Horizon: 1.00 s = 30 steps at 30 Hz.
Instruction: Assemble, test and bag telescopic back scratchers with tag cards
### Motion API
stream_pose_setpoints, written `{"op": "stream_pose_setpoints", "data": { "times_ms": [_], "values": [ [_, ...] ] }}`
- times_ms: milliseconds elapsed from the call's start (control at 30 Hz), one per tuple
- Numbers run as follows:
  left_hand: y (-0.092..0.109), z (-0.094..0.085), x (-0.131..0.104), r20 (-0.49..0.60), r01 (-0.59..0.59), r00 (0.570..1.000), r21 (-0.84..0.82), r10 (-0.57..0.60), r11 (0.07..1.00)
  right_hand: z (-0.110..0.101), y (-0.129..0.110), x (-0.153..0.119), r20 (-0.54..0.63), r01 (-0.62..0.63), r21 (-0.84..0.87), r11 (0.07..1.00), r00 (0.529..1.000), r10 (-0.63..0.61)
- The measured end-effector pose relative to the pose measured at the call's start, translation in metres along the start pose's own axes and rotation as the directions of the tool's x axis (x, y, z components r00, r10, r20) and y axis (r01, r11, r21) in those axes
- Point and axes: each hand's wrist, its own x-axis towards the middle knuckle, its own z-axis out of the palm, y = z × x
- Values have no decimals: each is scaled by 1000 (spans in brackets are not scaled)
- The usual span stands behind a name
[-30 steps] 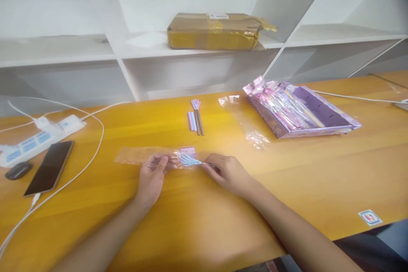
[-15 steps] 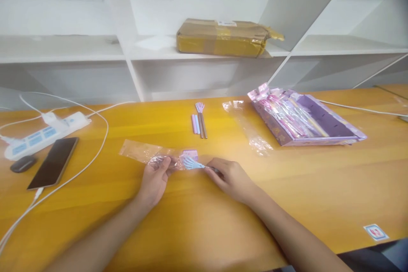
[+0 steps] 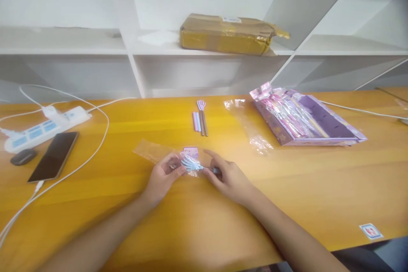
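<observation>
A light blue hand-shaped piece (image 3: 191, 164) lies between my two hands, its fingers pointing left, with clear plastic around it. My left hand (image 3: 164, 176) pinches the clear plastic bag (image 3: 147, 149) near the blue fingers. With thumb and bent fingers, my right hand (image 3: 228, 177) grips the piece at its narrow stem. A small pink and purple card (image 3: 190, 151) shows just above. Farther back lie a purple hand-shaped piece (image 3: 201, 105), two metallic rods (image 3: 204, 124), and a pink and a blue stick (image 3: 196, 122) side by side.
At the right, a purple box (image 3: 325, 140) holds several wrapped items; an empty clear wrapper (image 3: 248, 129) lies beside it. On the left are a power strip (image 3: 47, 129), a phone (image 3: 54, 157), a black case (image 3: 23, 157) and white cables. A taped parcel (image 3: 228, 36) sits on the shelf.
My left hand has shifted right, closer to the blue fingers, bringing the bag along. The plastic now reaches around the blue piece. My right index finger has lifted and stretched out.
</observation>
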Motion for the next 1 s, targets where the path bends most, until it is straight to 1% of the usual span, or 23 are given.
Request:
{"op": "stream_pose_setpoints", "data": {
  "times_ms": [67,200,333,467,533,600,633,700,767,867,1000],
  "values": [
    [0,1,-1,1,9,1000,-4,-9,1000,4,-1,-2,-19,-27,10,1000,999,27],
    [-5,-2,-1,-27,36,999,15,-35,999,11,-8,-5,-42,21,24,999,999,-20],
    [-4,0,-2,-17,28,999,48,-28,998,18,-14,-9,-23,36,80,996,999,-34],
    [-2,3,-2,-9,7,1000,19,-6,1000,20,-12,-11,-7,65,119,991,998,-65],
    [-4,2,-1,-66,-31,997,-38,28,999,18,-10,-10,12,45,85,995,999,-46],
    [-8,0,2,-163,-75,985,-141,51,987,14,-7,-9,25,-18,16,1000,1000,17],
    [-10,-1,3,-204,-91,978,-195,51,977,12,-6,-8,31,-55,-14,998,998,55],
    [-13,-3,5,-242,-94,970,-262,29,960,8,-6,-5,39,-112,-38,993,993,113],
    [-15,-4,5,-241,-72,971,-267,6,961,6,-7,-4,53,-122,-15,992,991,123],
    [-17,-5,4,-229,-44,973,-221,-8,974,7,-11,-5,64,-110,41,993,992,107],
    [-15,-4,2,-169,-29,986,-156,2,987,14,-14,-6,72,-82,77,994,994,77]
  ]
}}
